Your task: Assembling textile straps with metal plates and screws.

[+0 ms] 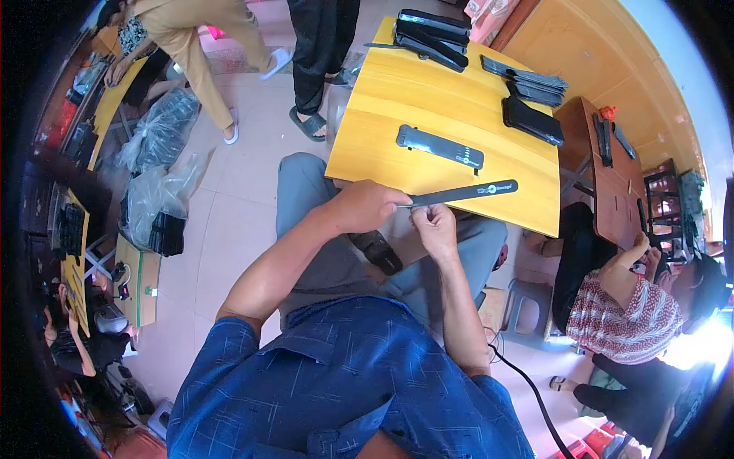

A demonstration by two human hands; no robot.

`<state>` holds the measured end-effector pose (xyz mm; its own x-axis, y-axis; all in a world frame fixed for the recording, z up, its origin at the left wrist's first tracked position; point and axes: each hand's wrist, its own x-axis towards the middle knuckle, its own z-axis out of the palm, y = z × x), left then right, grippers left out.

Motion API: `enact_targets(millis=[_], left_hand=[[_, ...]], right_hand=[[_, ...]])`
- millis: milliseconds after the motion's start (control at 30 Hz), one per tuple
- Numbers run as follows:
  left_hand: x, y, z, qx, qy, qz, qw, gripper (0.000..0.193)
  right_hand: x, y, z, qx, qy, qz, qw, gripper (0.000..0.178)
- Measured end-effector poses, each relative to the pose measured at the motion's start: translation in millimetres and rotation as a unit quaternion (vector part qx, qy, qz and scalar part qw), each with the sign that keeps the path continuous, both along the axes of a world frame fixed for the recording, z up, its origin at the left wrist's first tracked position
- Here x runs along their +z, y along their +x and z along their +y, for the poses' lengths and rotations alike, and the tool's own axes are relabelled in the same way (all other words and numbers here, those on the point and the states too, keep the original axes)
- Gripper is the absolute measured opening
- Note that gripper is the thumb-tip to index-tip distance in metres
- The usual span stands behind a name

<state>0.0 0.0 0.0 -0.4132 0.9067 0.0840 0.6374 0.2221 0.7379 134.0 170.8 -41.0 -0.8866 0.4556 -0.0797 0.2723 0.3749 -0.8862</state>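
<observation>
My left hand is closed around one end of a long, flat black strip with a rounded far end and a pale printed emblem. The strip points to the right, over the near edge of the yellow table. Just below it, my right hand has its thumb and fingers pinched together close to the held end; whatever is between them is too small to make out. Beyond the strip, a flat dark panel with small side tabs lies on the tabletop.
At the back of the yellow table are stacked black cases, a pile of dark strips and a black pouch. A person stands beyond it; another sits at a brown table on the right. Plastic bags lie left.
</observation>
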Motion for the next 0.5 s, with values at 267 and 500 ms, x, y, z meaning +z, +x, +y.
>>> enact_targets(millis=[267, 500], left_hand=[[50, 14, -1, 0.049, 0.007, 0.033, 0.998, 0.025], [25, 5, 13, -0.041, 0.048, 0.164, 0.984, 0.031]], right_hand=[[12, 10, 13, 0.015, -0.373, 0.068, 0.925, 0.011], [28, 16, 6, 0.022, -0.347, 0.020, 0.937, 0.012]])
